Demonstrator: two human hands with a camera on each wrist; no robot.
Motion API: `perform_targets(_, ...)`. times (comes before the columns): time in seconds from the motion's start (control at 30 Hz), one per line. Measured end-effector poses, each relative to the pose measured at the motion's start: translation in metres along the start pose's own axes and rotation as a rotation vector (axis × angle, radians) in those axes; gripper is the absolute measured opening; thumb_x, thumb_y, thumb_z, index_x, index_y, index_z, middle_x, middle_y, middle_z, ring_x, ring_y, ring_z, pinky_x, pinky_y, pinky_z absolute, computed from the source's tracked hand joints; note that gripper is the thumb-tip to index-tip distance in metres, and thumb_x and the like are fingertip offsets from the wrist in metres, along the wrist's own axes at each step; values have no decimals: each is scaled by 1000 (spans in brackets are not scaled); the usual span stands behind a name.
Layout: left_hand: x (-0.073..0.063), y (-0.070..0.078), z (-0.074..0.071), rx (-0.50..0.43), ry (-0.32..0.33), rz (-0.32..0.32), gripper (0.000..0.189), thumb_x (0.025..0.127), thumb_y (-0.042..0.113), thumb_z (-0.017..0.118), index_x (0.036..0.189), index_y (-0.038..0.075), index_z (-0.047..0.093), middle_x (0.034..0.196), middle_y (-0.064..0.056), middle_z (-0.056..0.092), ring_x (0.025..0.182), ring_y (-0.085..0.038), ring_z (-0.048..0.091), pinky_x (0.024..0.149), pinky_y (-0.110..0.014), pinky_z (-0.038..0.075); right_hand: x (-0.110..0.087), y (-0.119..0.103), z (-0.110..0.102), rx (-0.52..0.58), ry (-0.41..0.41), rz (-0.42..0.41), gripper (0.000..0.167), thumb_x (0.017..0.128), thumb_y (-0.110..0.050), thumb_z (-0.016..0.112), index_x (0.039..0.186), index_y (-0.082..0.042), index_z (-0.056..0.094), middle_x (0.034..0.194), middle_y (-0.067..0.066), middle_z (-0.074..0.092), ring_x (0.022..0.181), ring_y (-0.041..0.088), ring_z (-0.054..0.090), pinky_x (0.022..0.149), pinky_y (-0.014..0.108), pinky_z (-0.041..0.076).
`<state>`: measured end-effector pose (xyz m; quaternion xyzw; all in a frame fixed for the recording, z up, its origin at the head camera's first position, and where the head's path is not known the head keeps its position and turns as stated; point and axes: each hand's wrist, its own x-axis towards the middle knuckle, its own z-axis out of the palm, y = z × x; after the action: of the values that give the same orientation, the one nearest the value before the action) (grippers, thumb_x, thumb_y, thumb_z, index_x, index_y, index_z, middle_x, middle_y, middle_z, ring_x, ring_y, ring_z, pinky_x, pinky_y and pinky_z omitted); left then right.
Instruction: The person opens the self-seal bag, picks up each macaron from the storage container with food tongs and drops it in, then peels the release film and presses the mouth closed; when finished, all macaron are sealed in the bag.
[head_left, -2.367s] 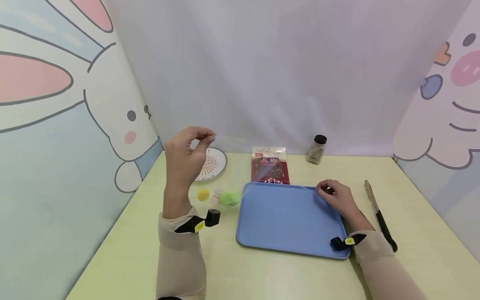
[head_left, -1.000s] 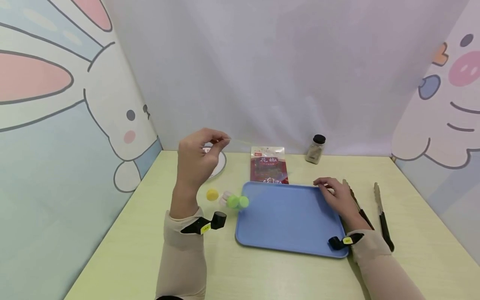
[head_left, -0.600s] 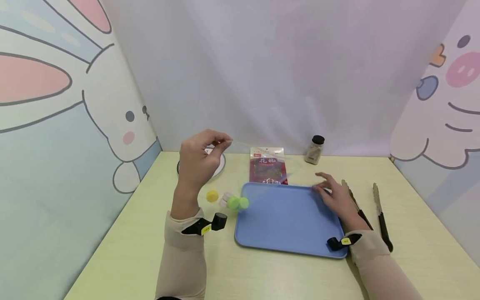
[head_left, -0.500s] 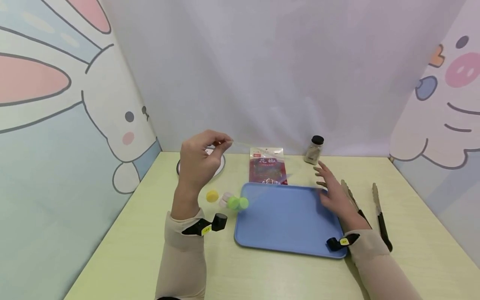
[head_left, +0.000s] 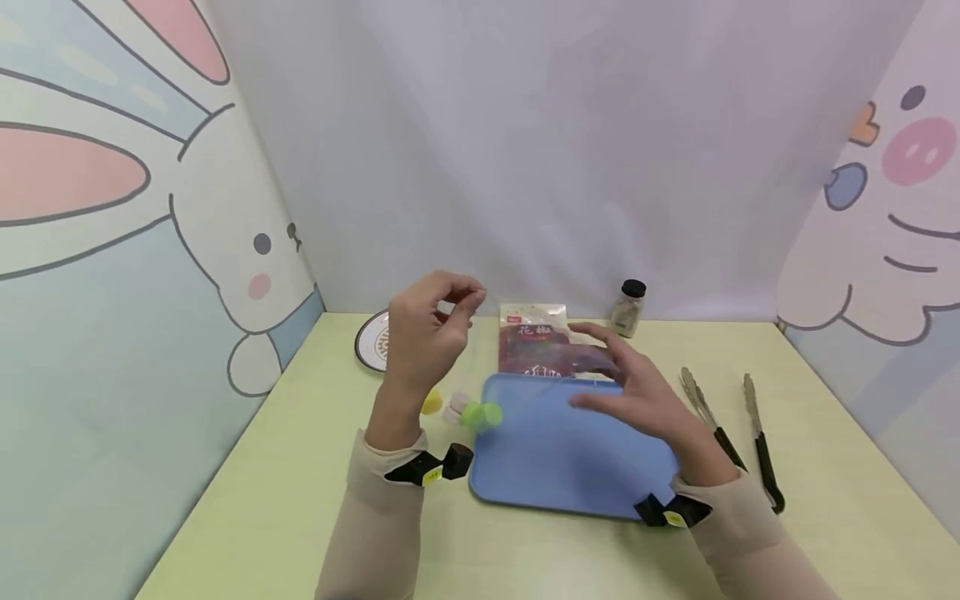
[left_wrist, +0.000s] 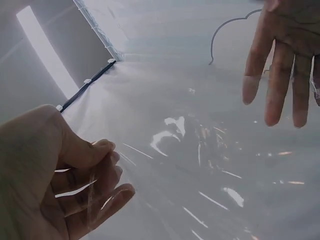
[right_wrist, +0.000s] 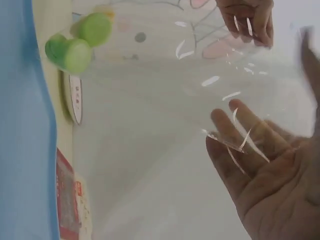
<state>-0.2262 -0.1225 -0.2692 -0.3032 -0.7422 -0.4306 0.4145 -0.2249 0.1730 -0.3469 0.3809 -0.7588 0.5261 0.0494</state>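
My left hand (head_left: 431,329) is raised over the table's left part, thumb and fingertips pinching thin clear plastic film (left_wrist: 190,165). The film spreads glossy and creased between both hands; whether it is a bag or a sheet, I cannot tell. My right hand (head_left: 630,392) is above the blue tray (head_left: 555,475), fingers spread and fairly straight. In the right wrist view its fingers (right_wrist: 250,130) show through the film, a film edge across them. Round green pieces (head_left: 487,414) appear by the tray's left edge, beside pale pieces (head_left: 456,407) and a yellow one (head_left: 431,402). Whether film encloses them is unclear.
Behind the tray lies a red packet (head_left: 534,346). A black-capped jar (head_left: 627,308) stands at the back right. Metal tongs (head_left: 708,412) with black handles lie right of the tray, near a similar utensil (head_left: 761,442). A patterned plate (head_left: 371,342) is at back left.
My right hand has left the tray's far right corner, opened its fingers and moved left toward the film. The left hand has shifted right, still pinching. The coloured pieces appear farther right.
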Motion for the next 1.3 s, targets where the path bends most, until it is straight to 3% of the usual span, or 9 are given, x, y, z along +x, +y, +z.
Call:
perform_targets(0.07, 0, 0, 0, -17, 12, -8, 7, 91, 3, 73, 93, 9, 74, 86, 0, 72, 74, -9, 67, 54, -24, 54, 5, -2, 4, -7, 105, 58, 50, 97, -18, 70, 143, -12, 53, 126, 7, 69, 106, 16, 69, 84, 24, 54)
perform_targets(0.13, 1, 1, -1, -61, 7, -25, 7, 91, 1, 73, 93, 8, 73, 86, -1, 71, 72, -8, 67, 54, -24, 55, 10, 0, 4, 2, 201, 70, 32, 97, -8, 67, 129, -7, 64, 109, 10, 75, 94, 15, 73, 79, 25, 56)
perform_targets(0.3, -1, -4, -1, -282, -63, -122, 5, 92, 2, 72, 96, 5, 73, 88, -5, 71, 73, -16, 70, 60, -29, 60, 18, -6, -14, 177, 328, -33, 18, 97, 6, 60, 113, 12, 67, 100, 19, 75, 90, 24, 74, 81, 35, 59)
perform_targets(0.4, -3, -13, 1, -437, -146, -228, 5, 93, 3, 71, 98, 2, 73, 90, -13, 71, 78, -23, 72, 67, -36, 61, 19, -16, -32, 208, 339, -78, 20, 97, 6, 60, 114, 16, 65, 99, 20, 74, 89, 27, 74, 77, 37, 59)
perform_targets(0.6, -11, -56, 16, -663, -383, -405, 15, 95, 4, 69, 105, -7, 71, 97, -26, 70, 88, -36, 72, 79, -45, 60, 13, -18, -59, 36, 220, -20, 18, 97, 7, 60, 112, 10, 70, 99, 22, 73, 88, 25, 74, 75, 36, 59)
perform_targets(0.8, -22, -88, 27, -720, -476, -494, 20, 96, 6, 68, 107, -11, 67, 95, -19, 71, 89, -42, 70, 79, -48, 59, 9, 5, -63, -32, 116, 109, 19, 100, -5, 61, 116, 1, 70, 105, 16, 74, 94, 26, 74, 80, 37, 59)
perform_targets(1.0, -24, -90, 28, -697, -515, -472, 21, 98, 9, 66, 112, -7, 67, 103, -14, 72, 92, -27, 72, 83, -52, 57, 12, 11, -62, 10, 117, 130, 25, 101, -8, 61, 122, 4, 66, 108, 17, 74, 96, 26, 74, 83, 35, 58)
perform_targets(1.13, -24, -90, 30, -649, -539, -467, 22, 97, 13, 68, 117, 4, 72, 114, -13, 72, 101, -28, 71, 88, -49, 56, 12, 10, -63, 28, 93, 134, 25, 100, -7, 63, 124, -1, 66, 109, 17, 74, 97, 27, 73, 84, 37, 58)
perform_targets(1.3, -24, -91, 31, -642, -525, -444, 22, 96, 10, 69, 114, 0, 74, 111, -13, 73, 100, -37, 70, 87, -45, 58, 12, 12, -64, 2, 72, 91, 24, 97, 0, 63, 121, 0, 68, 109, 18, 73, 97, 26, 73, 82, 37, 58)
